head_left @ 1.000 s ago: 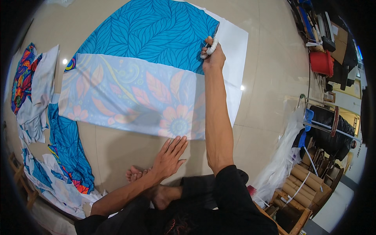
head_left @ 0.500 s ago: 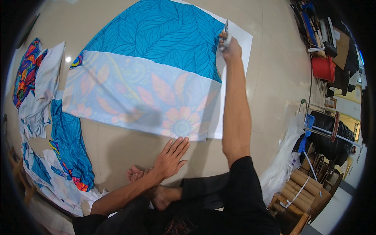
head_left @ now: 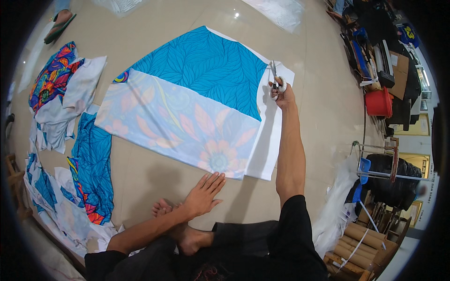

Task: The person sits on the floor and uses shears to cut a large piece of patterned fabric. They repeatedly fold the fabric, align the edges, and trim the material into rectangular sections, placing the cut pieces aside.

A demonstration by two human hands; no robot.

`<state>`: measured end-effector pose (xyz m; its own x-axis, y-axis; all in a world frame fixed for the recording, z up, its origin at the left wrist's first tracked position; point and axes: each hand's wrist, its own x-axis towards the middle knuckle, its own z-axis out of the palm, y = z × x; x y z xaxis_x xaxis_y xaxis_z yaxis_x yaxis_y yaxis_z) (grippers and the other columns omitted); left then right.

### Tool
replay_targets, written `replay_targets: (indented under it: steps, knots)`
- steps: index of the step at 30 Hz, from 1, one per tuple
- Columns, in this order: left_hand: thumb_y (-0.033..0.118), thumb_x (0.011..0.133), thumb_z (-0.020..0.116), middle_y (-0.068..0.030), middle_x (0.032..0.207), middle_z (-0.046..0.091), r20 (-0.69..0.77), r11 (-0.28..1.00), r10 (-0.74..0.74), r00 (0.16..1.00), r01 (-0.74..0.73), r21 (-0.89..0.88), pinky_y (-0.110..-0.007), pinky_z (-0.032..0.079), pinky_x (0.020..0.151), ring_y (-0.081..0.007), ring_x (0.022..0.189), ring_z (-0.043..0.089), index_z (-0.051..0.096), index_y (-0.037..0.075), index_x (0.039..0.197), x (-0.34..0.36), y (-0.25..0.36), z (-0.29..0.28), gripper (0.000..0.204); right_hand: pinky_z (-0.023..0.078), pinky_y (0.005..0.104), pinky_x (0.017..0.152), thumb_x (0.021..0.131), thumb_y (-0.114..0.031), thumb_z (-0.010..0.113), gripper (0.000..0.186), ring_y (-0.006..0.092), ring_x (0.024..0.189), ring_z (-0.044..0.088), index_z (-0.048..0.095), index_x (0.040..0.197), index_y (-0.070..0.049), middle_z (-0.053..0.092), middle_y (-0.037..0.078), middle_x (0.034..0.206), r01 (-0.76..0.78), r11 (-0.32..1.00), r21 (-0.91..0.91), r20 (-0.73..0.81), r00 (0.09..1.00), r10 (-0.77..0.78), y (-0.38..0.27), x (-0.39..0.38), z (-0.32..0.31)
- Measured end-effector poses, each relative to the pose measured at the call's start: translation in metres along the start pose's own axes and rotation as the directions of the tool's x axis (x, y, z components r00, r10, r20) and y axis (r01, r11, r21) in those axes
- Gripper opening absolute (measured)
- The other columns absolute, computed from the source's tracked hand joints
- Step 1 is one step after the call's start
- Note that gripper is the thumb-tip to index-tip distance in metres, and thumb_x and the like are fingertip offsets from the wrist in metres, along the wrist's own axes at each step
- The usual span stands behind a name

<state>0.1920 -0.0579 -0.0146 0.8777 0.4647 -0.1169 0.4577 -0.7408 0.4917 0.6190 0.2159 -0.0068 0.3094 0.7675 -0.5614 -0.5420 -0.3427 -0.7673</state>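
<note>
Spread on the floor lies a large fabric piece, bright blue with a leaf-line print [head_left: 201, 61]. Its nearer part is folded over, showing a pale reverse with faint orange flowers [head_left: 187, 122]. White material [head_left: 267, 140] shows along its right edge. My right hand [head_left: 285, 97] grips scissors [head_left: 274, 70] with white-wrapped handles; the blades point away from me, at the far right corner of the blue fabric. My left hand [head_left: 202, 195] rests flat, fingers stretched, with its fingertips at the fabric's near edge.
Blue leaf-print scraps [head_left: 91, 159] and multicoloured and white fabric [head_left: 86, 89] lie to the left. A sandalled foot [head_left: 61, 25] shows at the far left. On the right are a red bucket [head_left: 378, 102], clear plastic sheeting [head_left: 335, 201], a metal rack and cardboard tubes [head_left: 358, 243].
The view has shifted, showing more of the far floor and a foot. My right hand and the scissors have moved slightly right of the fabric corner. My left hand stays flat by the near edge.
</note>
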Motion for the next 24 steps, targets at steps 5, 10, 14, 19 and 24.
replay_targets:
  steps: [5, 10, 14, 19, 24]
  knots:
    - [0.051, 0.101, 0.047, -0.0127, 0.167, 0.021, -0.001, 1.0, 0.016, 1.0, -0.016, -0.006, -0.049, 0.017, 0.125, -0.0303, 0.154, 0.019, 0.029, 0.004, 0.158, 0.003, 0.001, -0.002, 0.076, 0.041, 0.0225, 0.044, 0.087, -0.024, 0.077, 0.024, 0.0105, 0.057, 0.053, 0.064, 0.099, -0.006, 0.067, 0.011, 0.09, 0.099, 0.992, -0.078, -0.042, 0.994, -0.102, -0.002, 0.019, 0.006]
    - [0.051, 0.101, 0.047, -0.0125, 0.166, 0.023, -0.007, 1.0, 0.0, 1.0, 0.0, -0.023, -0.049, 0.017, 0.124, -0.0302, 0.154, 0.019, 0.029, 0.004, 0.157, 0.0, 0.0, -0.001, 0.075, 0.041, 0.0257, 0.048, 0.087, -0.022, 0.076, 0.025, 0.0131, 0.057, 0.055, 0.071, 0.101, -0.003, 0.068, 0.01, 0.085, 0.111, 0.955, -0.276, -0.072, 0.988, -0.136, -0.008, 0.028, 0.012]
    - [0.052, 0.101, 0.046, -0.0125, 0.166, 0.023, 0.019, 1.0, -0.01, 1.0, 0.01, 0.029, -0.049, 0.016, 0.125, -0.0302, 0.154, 0.019, 0.03, 0.004, 0.157, -0.003, -0.001, -0.002, 0.076, 0.043, 0.022, 0.047, 0.088, -0.023, 0.075, 0.021, 0.0091, 0.057, 0.055, 0.073, 0.097, -0.004, 0.07, 0.008, 0.087, 0.093, 0.911, -0.401, -0.069, 0.989, -0.131, -0.009, 0.016, 0.012]
    - [0.052, 0.101, 0.045, -0.0125, 0.167, 0.021, 0.002, 0.999, 0.007, 1.0, -0.007, 0.043, -0.048, 0.014, 0.125, -0.0303, 0.154, 0.018, 0.029, 0.004, 0.158, -0.003, -0.001, 0.0, 0.076, 0.048, 0.0322, 0.054, 0.084, -0.025, 0.071, 0.025, 0.0155, 0.063, 0.062, 0.078, 0.094, -0.003, 0.069, 0.009, 0.074, 0.045, 0.715, -0.698, -0.206, 0.943, -0.26, -0.019, -0.009, -0.01]
    - [0.053, 0.101, 0.045, -0.01, 0.168, 0.018, 0.006, 0.995, 0.004, 1.0, -0.005, 0.1, -0.046, 0.009, 0.126, -0.0275, 0.156, 0.013, 0.024, 0.006, 0.16, -0.006, 0.004, 0.0, 0.078, 0.057, 0.044, 0.077, 0.073, -0.023, 0.067, 0.043, 0.0349, 0.083, 0.073, 0.077, 0.112, -0.008, 0.072, 0.025, 0.084, -0.081, 0.122, -0.989, -0.136, 0.818, -0.559, 0.025, -0.104, -0.071]
